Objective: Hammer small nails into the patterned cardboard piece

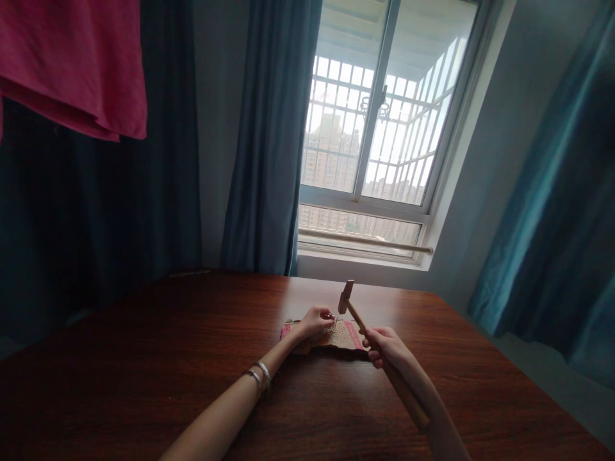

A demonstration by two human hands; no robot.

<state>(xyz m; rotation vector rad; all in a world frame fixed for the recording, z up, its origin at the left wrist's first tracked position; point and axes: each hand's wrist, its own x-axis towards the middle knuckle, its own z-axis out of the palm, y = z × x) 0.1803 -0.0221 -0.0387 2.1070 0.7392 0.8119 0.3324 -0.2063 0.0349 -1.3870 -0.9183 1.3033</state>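
Note:
My right hand [387,346] is wrapped round the wooden handle of a hammer [358,314], its head raised just above and to the right of my left fingertips. Beneath lies a tan piece of cardboard [348,333] with pink bands and many small dark dots or holes, its near edge ragged. My left hand [317,320] rests over its left part, thumb and finger pinched on a thin nail [336,322] that stands roughly upright. Too small to make out is whether the nail's tip has entered the board. Two silver bangles circle my left wrist.
The board lies on a dark reddish-brown wooden table [192,384]. Behind it are a barred window [369,128] and a blue curtain [269,128]. Another curtain [538,224] hangs at the right. Pink cloth [77,70] hangs at the upper left.

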